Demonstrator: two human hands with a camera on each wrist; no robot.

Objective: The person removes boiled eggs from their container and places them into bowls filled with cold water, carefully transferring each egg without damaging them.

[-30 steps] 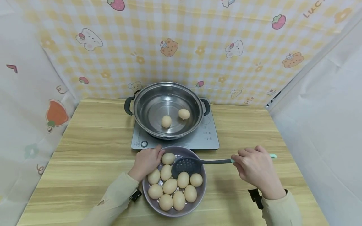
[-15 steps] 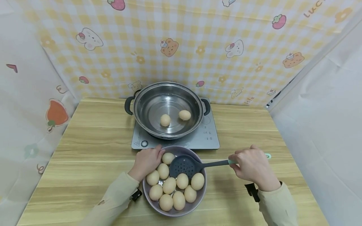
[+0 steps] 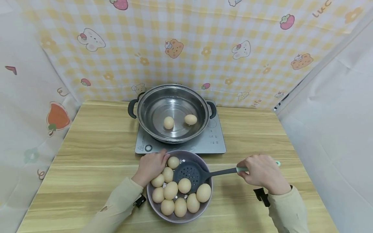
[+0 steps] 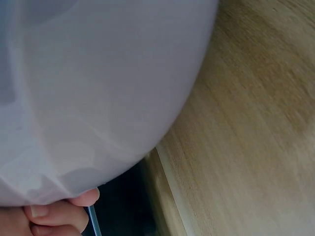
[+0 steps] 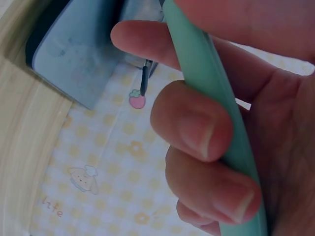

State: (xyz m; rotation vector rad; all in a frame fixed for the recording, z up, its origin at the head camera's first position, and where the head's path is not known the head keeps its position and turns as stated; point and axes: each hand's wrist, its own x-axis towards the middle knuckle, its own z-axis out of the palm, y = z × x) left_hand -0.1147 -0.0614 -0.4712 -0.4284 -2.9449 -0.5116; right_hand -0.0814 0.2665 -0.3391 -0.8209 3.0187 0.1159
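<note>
My right hand (image 3: 262,173) grips the mint-green handle (image 5: 209,83) of a dark slotted skimmer (image 3: 189,173), fingers curled round it. The skimmer's perforated head lies in a purple-grey bowl (image 3: 208,204) among several brown eggs (image 3: 171,190). One egg (image 3: 184,185) is at the near edge of that head; whether it lies on it or against it I cannot tell. With my left hand (image 3: 151,166) I hold the bowl's far-left rim, and in the left wrist view fingertips (image 4: 56,214) are curled under the bowl's edge.
Behind the bowl, a steel pot (image 3: 172,97) with black side handles stands on a flat grey induction cooker (image 3: 217,142). Two eggs (image 3: 190,119) lie in the pot. Wooden tabletop (image 3: 102,139) extends on both sides, and a yellow checked cloth (image 3: 204,68) hangs behind.
The skimmer's head has pushed lower and nearer among the eggs, which have shifted and rolled. My right hand has moved slightly left; my left hand stays on the rim. One pot egg has drifted left.
</note>
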